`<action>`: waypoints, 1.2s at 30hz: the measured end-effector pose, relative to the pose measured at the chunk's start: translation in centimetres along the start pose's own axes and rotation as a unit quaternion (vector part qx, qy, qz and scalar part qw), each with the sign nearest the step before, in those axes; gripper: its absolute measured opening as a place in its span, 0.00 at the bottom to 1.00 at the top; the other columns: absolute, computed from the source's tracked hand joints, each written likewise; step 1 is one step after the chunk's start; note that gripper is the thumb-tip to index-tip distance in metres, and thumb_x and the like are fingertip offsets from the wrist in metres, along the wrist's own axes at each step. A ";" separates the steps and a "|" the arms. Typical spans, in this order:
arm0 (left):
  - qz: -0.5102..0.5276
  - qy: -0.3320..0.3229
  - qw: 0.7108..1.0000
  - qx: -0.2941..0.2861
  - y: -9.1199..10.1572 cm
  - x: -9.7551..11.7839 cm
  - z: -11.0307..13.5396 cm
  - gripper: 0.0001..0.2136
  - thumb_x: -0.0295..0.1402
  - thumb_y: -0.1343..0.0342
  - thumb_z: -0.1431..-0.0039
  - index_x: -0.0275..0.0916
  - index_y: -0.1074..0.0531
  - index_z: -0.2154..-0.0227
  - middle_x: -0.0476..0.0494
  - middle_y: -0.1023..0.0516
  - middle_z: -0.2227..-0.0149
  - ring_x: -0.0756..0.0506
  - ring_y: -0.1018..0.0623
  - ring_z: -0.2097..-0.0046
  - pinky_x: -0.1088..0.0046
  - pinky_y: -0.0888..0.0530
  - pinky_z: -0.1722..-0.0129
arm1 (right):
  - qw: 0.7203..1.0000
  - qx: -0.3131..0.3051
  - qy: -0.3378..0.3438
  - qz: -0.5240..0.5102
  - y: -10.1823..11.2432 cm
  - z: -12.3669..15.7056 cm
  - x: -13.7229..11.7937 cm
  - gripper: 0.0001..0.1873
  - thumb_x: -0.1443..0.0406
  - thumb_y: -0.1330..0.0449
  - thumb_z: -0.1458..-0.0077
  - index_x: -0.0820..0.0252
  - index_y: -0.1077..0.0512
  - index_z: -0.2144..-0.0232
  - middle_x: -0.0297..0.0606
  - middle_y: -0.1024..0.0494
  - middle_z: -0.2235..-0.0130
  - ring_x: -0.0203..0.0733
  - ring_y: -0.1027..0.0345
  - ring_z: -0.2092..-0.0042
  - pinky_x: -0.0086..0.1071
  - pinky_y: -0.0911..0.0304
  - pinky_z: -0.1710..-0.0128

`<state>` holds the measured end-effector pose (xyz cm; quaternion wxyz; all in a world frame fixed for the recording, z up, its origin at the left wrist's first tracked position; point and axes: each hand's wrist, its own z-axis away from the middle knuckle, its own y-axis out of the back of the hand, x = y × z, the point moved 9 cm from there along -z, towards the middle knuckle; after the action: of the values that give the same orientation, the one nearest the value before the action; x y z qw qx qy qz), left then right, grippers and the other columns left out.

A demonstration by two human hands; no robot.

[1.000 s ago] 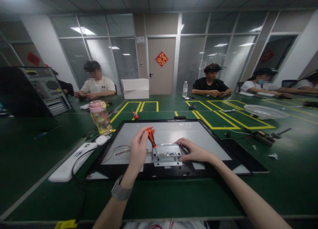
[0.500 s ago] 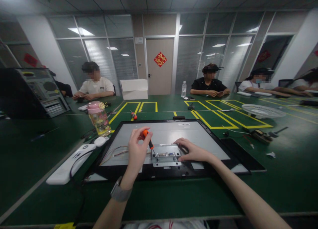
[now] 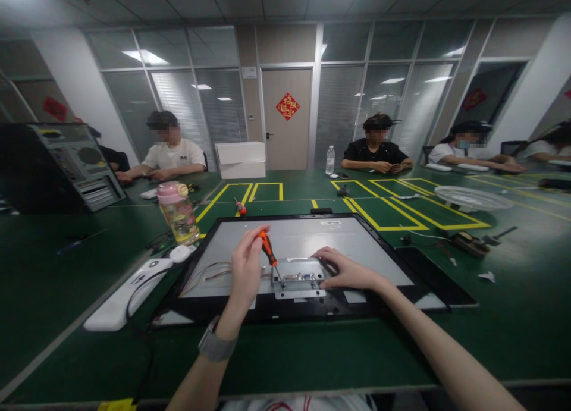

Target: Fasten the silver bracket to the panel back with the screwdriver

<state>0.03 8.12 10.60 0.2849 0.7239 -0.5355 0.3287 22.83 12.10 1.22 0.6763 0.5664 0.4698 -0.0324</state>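
Note:
My left hand [image 3: 247,262] has its fingers closed at the handle of an orange and black screwdriver [image 3: 268,248]. The screwdriver slants, its tip down at the left end of a metal bracket [image 3: 298,269] with ports along it. My right hand [image 3: 345,269] grips the bracket's right end, thumb at the front edge and fingers over the back. Beneath them lies a flat display panel [image 3: 357,238] with a grey back and black frame. Thin wires [image 3: 209,273] run over the panel left of the bracket.
On the left stand a pink-lidded bottle [image 3: 177,212], a white power strip [image 3: 127,295] and an open computer case [image 3: 66,167]. A dark flat panel [image 3: 435,274] and a tape dispenser [image 3: 468,243] lie at right. Across the table, several people sit near a white box [image 3: 241,160].
The fingers of my left hand have straightened and shifted slightly left on the screwdriver, so more of its handle shows. My right hand stays in place on the bracket.

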 end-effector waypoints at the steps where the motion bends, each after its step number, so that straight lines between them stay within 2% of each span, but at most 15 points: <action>1: 0.001 0.001 1.000 -0.006 -0.1 0.1 0.0 0.12 0.34 0.51 0.38 0.39 0.25 0.57 0.44 0.25 0.61 0.47 0.25 0.59 0.71 0.28 0.57 | 1.000 -0.001 -0.002 0.000 0.0 0.0 0.0 0.37 0.50 0.33 0.54 0.56 0.36 0.45 0.43 0.38 0.44 0.53 0.43 0.42 0.45 0.45 0.41; 5: -0.014 -0.023 1.000 -0.004 -0.2 0.7 0.1 0.10 0.34 0.44 0.43 0.40 0.23 0.60 0.47 0.28 0.65 0.49 0.26 0.65 0.74 0.28 0.62 | 1.000 -0.003 -0.001 -0.007 0.0 0.0 0.0 0.37 0.50 0.33 0.54 0.55 0.36 0.45 0.42 0.38 0.44 0.54 0.43 0.42 0.45 0.45 0.41; 9: -0.005 -0.026 0.999 -0.044 -0.9 0.8 0.2 0.14 0.32 0.51 0.39 0.40 0.26 0.54 0.45 0.27 0.62 0.49 0.26 0.62 0.73 0.27 0.62 | 1.000 -0.001 0.002 -0.010 0.0 0.0 0.0 0.37 0.50 0.33 0.55 0.56 0.36 0.45 0.43 0.38 0.44 0.53 0.43 0.42 0.44 0.45 0.41; 14: -0.116 -0.099 0.988 -0.038 -0.7 2.2 0.4 0.12 0.32 0.45 0.41 0.41 0.26 0.54 0.46 0.28 0.63 0.48 0.27 0.61 0.70 0.29 0.57 | 1.000 0.000 0.002 -0.005 -0.1 0.0 0.3 0.37 0.51 0.32 0.55 0.55 0.36 0.45 0.42 0.38 0.44 0.53 0.43 0.43 0.45 0.46 0.41; 17: -0.150 -0.129 0.978 -0.074 -1.3 2.8 0.7 0.15 0.30 0.49 0.39 0.41 0.29 0.50 0.45 0.26 0.62 0.47 0.25 0.61 0.69 0.29 0.58 | 1.000 0.002 0.004 -0.005 -0.1 0.0 0.4 0.37 0.51 0.32 0.55 0.55 0.36 0.45 0.42 0.38 0.44 0.53 0.43 0.43 0.45 0.46 0.41; 19: -0.150 -0.134 0.977 -0.072 -1.2 2.8 0.8 0.15 0.30 0.49 0.38 0.42 0.30 0.49 0.46 0.25 0.63 0.48 0.25 0.63 0.70 0.29 0.58 | 1.000 0.002 0.006 -0.004 -0.1 0.0 0.4 0.37 0.51 0.32 0.55 0.55 0.36 0.45 0.42 0.38 0.45 0.53 0.43 0.43 0.45 0.46 0.41; 22: -0.094 -0.111 0.989 -0.021 -0.1 2.4 0.5 0.14 0.31 0.46 0.39 0.41 0.29 0.51 0.45 0.25 0.62 0.48 0.24 0.62 0.71 0.27 0.59 | 1.000 0.002 0.008 -0.005 -0.1 0.0 0.2 0.37 0.51 0.32 0.55 0.54 0.36 0.45 0.42 0.38 0.45 0.53 0.43 0.43 0.45 0.45 0.41; 25: 0.016 -0.039 0.999 0.020 0.4 1.0 0.2 0.14 0.33 0.44 0.41 0.39 0.29 0.52 0.45 0.24 0.61 0.49 0.22 0.62 0.73 0.24 0.60 | 1.000 0.002 0.006 -0.008 0.0 -0.1 0.2 0.37 0.51 0.32 0.55 0.55 0.36 0.45 0.42 0.38 0.45 0.52 0.43 0.43 0.44 0.45 0.41; 29: 0.104 0.047 0.993 -0.003 -1.4 -0.8 0.6 0.15 0.36 0.40 0.45 0.37 0.29 0.55 0.45 0.24 0.64 0.49 0.21 0.65 0.72 0.22 0.63 | 1.000 0.005 0.011 0.000 0.0 -0.1 0.2 0.37 0.51 0.32 0.55 0.55 0.35 0.45 0.42 0.37 0.45 0.52 0.43 0.43 0.44 0.46 0.40; 36: 0.074 0.057 0.995 -0.026 -3.2 -1.6 1.5 0.14 0.35 0.39 0.46 0.38 0.28 0.57 0.45 0.25 0.63 0.49 0.22 0.64 0.76 0.22 0.67 | 1.000 0.013 0.025 0.009 0.0 -0.3 0.1 0.38 0.51 0.31 0.55 0.54 0.36 0.44 0.42 0.36 0.46 0.52 0.43 0.43 0.44 0.45 0.41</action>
<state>3.00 8.78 8.25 0.3085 0.6550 -0.5786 0.3755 22.73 12.35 1.18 0.6573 0.5796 0.4814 -0.0181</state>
